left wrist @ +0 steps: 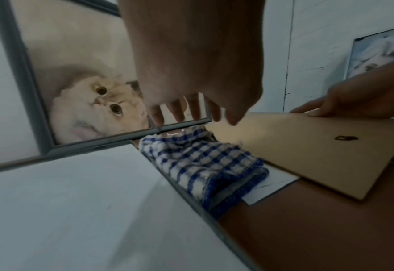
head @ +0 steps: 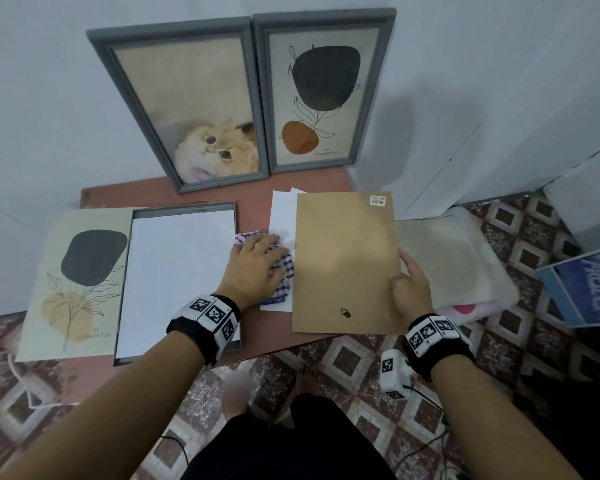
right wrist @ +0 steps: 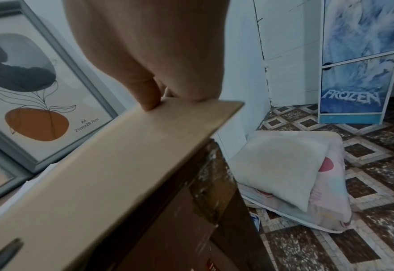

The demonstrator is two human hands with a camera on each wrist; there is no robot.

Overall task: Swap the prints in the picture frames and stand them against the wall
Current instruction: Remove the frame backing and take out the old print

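1. My right hand point(head: 409, 282) pinches the backing board point(head: 345, 261) at its right edge; the board lies right of the open frame point(head: 181, 278) on the desk point(head: 257, 188).
2. My left hand point(head: 257, 265), fingers spread, hovers over the checked cloth point(left wrist: 205, 165) beside the frame.
3. I keep the board level and seat it squarely into the frame.

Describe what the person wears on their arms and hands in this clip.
Both forearms are bare, with no sleeves or gloves. The left wrist carries a black band with white blocks printed with black square-pattern markers. The right wrist has a matching band, and a white marker-tagged box with a thin dark cable hangs beside it.
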